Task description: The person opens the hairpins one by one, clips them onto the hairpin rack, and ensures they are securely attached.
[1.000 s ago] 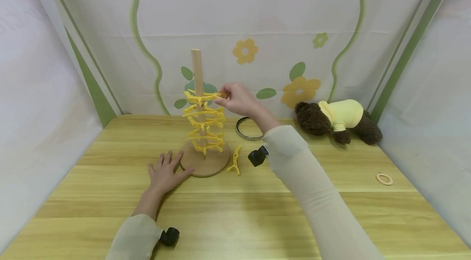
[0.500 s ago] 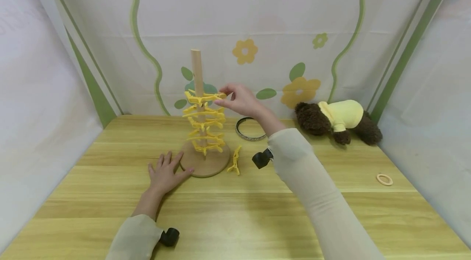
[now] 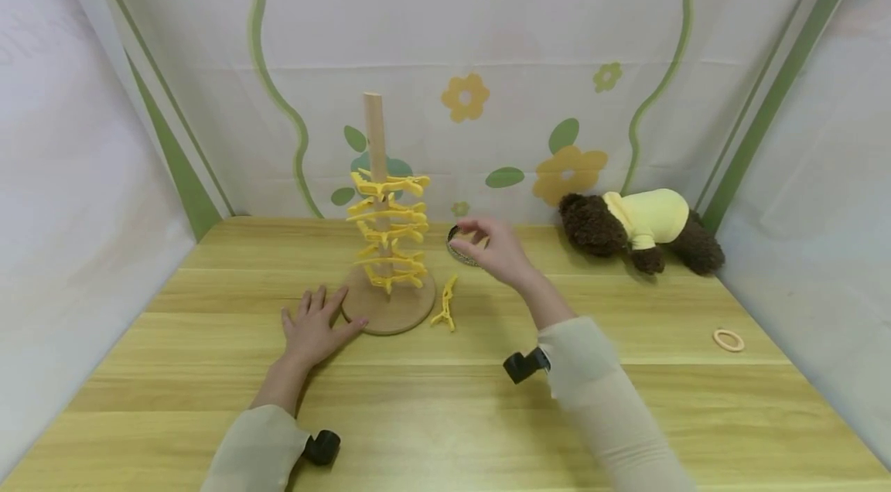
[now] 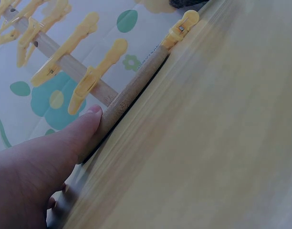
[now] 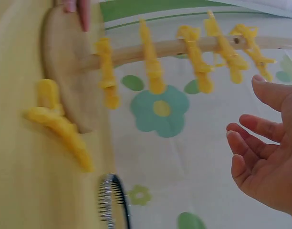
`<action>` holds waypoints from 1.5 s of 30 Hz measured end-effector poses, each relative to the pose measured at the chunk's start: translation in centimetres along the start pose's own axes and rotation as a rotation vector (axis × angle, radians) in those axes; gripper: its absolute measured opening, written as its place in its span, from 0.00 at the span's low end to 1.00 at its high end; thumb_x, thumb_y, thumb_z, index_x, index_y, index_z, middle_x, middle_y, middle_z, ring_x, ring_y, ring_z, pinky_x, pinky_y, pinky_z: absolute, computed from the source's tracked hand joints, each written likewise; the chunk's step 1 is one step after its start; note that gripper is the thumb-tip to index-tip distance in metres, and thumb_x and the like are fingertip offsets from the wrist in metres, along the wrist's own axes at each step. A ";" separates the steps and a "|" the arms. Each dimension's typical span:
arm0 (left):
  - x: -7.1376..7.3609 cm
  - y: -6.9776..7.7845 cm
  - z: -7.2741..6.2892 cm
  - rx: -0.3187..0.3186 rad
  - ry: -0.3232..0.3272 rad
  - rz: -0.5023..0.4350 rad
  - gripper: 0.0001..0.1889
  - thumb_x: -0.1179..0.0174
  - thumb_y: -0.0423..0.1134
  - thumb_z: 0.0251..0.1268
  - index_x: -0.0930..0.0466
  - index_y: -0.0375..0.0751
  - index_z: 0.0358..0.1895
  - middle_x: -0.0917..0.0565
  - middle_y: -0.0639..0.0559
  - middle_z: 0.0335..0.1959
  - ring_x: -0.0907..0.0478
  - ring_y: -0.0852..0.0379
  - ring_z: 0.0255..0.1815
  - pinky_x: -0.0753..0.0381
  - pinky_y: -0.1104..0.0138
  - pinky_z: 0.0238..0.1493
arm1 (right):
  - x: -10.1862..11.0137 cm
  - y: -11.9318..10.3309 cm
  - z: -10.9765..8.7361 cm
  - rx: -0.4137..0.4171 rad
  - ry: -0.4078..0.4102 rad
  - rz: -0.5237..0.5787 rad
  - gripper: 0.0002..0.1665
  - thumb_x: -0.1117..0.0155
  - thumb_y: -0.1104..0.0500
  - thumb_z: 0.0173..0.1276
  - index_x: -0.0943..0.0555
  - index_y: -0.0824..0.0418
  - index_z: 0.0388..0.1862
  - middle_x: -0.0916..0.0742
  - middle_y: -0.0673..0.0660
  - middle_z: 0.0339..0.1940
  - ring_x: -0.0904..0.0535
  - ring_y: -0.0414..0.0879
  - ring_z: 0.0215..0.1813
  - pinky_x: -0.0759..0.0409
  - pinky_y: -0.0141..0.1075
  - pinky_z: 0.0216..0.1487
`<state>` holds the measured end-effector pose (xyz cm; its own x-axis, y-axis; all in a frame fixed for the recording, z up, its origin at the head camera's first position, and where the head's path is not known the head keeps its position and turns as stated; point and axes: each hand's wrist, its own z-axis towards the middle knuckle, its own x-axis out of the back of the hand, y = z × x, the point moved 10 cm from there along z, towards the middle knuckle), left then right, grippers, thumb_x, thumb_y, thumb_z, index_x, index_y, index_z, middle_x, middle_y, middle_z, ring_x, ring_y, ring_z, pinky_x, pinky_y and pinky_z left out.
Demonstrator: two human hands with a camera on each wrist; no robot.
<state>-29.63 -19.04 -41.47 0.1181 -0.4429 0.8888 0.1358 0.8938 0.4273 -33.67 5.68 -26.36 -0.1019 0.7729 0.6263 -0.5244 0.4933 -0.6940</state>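
Several yellow hair clips (image 3: 411, 184) grip a wooden post (image 3: 374, 132), one above another, and stick out sideways. The post rises from a round wooden base (image 3: 400, 316). My left hand (image 3: 309, 331) rests at the base's left edge with fingers spread; its thumb touches the rim, as the left wrist view shows. My right hand (image 3: 497, 252) is in the air right of the post, holding nothing, its fingers loosely bent. In the right wrist view that hand (image 5: 270, 148) is apart from the clips. One loose hair clip (image 3: 446, 308) lies on the table just right of the base.
A dark, glittery toothed headband (image 3: 454, 243) lies behind my right hand, partly hidden by it. A brown plush toy (image 3: 650, 217) in a yellow top lies at the back right. A small pale ring (image 3: 728, 339) is on the table's right side.
My right hand has let go of the topmost clip and drawn back right and down. That clip stays on the post. The left hand keeps its place.
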 end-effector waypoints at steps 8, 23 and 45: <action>-0.1 -0.1 0.2 0.004 0.001 0.009 0.41 0.54 0.68 0.50 0.45 0.45 0.64 0.50 0.33 0.63 0.59 0.33 0.62 0.72 0.36 0.49 | -3.3 4.8 -3.1 -0.126 0.012 0.090 0.22 0.37 0.55 0.55 0.25 0.64 0.47 0.21 0.58 0.41 0.28 0.46 0.37 0.27 0.35 0.31; -0.1 -0.1 0.2 -0.007 0.000 -0.006 0.42 0.54 0.68 0.50 0.45 0.44 0.64 0.50 0.32 0.63 0.60 0.32 0.62 0.72 0.36 0.48 | -8.4 7.7 -5.8 -0.182 -0.122 0.038 0.20 0.35 0.57 0.53 0.24 0.67 0.42 0.21 0.55 0.35 0.29 0.44 0.32 0.29 0.34 0.32; -0.4 -0.3 0.2 0.007 -0.020 -0.006 0.43 0.55 0.69 0.49 0.45 0.45 0.65 0.51 0.34 0.64 0.61 0.33 0.62 0.73 0.35 0.48 | -5.6 11.6 -7.0 -0.332 0.086 -0.070 0.04 0.44 0.67 0.58 0.21 0.64 0.30 0.21 0.52 0.26 0.28 0.44 0.30 0.29 0.36 0.32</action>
<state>-29.89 -19.09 -41.90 0.0977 -0.4464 0.8895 0.1295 0.8918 0.4334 -33.27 9.87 -40.41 0.0036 0.7566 0.6539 -0.2230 0.6381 -0.7370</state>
